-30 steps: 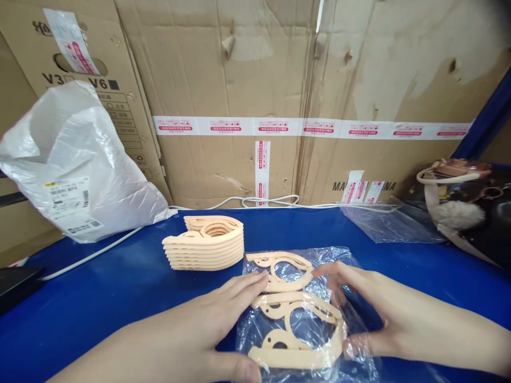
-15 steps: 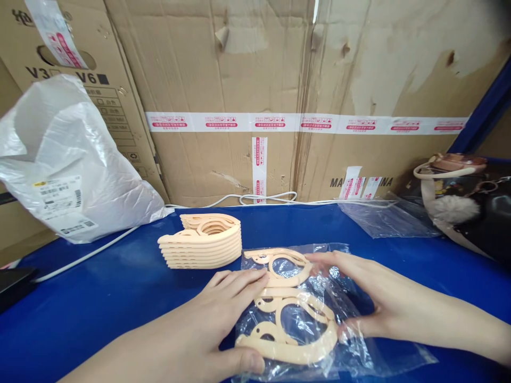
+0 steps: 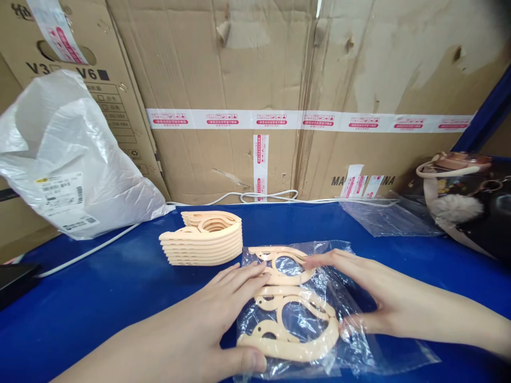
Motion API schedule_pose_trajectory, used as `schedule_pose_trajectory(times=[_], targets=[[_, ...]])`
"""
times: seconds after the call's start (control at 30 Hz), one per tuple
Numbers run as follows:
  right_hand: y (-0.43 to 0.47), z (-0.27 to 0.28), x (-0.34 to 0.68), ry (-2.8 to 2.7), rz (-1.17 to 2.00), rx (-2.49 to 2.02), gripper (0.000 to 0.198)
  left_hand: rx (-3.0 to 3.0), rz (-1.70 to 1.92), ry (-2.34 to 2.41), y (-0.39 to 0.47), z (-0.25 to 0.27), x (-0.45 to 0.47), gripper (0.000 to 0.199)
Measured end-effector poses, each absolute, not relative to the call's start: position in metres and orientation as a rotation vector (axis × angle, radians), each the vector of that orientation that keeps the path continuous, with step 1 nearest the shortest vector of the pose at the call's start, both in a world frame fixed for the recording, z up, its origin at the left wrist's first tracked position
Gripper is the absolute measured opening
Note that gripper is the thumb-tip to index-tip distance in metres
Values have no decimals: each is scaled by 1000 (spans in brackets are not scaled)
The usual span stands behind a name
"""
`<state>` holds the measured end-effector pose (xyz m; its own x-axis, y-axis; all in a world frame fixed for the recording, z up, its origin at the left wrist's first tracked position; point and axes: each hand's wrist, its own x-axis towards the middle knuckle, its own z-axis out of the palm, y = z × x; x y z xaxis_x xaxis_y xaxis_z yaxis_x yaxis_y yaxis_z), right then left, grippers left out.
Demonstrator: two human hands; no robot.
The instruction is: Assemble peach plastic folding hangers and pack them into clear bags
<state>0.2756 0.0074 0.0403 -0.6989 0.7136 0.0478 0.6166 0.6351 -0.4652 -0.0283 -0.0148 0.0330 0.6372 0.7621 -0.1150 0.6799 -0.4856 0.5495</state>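
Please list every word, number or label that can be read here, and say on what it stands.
"V3" and "V6": printed on the cardboard box at upper left.
"MA" and "NA": printed on the big carton, middle covered by stickers.
Red-and-white tape: too small.
White bag label: barcode, print too small.

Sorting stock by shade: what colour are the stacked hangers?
Pale peach, the stacked hangers, clearest in the head view.

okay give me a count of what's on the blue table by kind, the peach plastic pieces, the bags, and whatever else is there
Peach pieces in the clear bag under both hands: 2
Stack of peach pieces: 1 stack, about 7 layers
Clear plastic bags: 2, counting the one at the back right
White plastic bag: 1
White cable: 1
Dark handbag with fluffy pompom: 1
Total: 8 items, stack counted as one
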Motion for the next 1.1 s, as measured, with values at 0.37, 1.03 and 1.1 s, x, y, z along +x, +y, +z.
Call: schedule_pose_trajectory(times=[0.37, 1.03, 1.1], targets=[[11, 38, 279, -2607, 697, -1048, 90, 2328, 152, 1113, -12, 30, -30, 80], [14, 50, 295, -2593, 648, -1202, 78, 2345, 212, 1271, -15, 37, -33, 76], [13, 52, 295, -2598, 643, -1188, 72, 2338, 185, 1289, -13, 38, -33, 77]])
